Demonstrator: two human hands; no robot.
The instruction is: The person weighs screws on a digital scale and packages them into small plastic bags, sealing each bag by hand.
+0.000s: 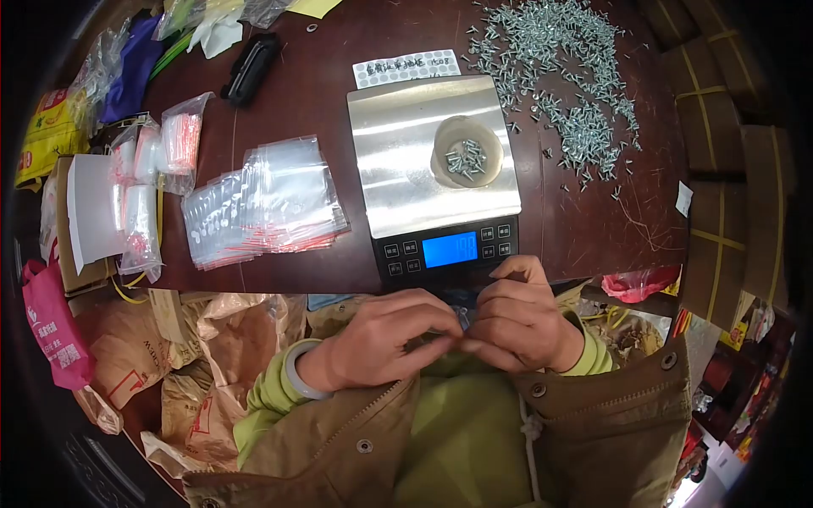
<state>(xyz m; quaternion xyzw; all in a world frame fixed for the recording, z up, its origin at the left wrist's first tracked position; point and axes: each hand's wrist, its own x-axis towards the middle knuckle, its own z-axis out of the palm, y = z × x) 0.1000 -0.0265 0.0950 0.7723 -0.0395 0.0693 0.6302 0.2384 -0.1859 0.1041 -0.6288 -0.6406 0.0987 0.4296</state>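
My left hand (pixel 385 339) and my right hand (pixel 523 326) meet just in front of the table edge, fingers pinched together. Between them shows a bit of a clear plastic bag (pixel 462 315), mostly covered by my fingers. Straight ahead stands a digital kitchen scale (pixel 394 161) with a steel plate and a lit blue display (pixel 450 250); its digits are hard to read. On the plate a small round cup (pixel 494 157) holds several screws (pixel 465 159). Left of the scale lies a fanned stack of clear zip bags (pixel 271 199) with red edges.
Loose screws (pixel 584 93) are heaped at the back right. A label sheet (pixel 405 68) lies behind the scale, and a black object (pixel 251 69) farther left. Packed bag bundles (pixel 140 220) sit by a white-sided box (pixel 89 212). Cardboard boxes (pixel 716 127) line the right side.
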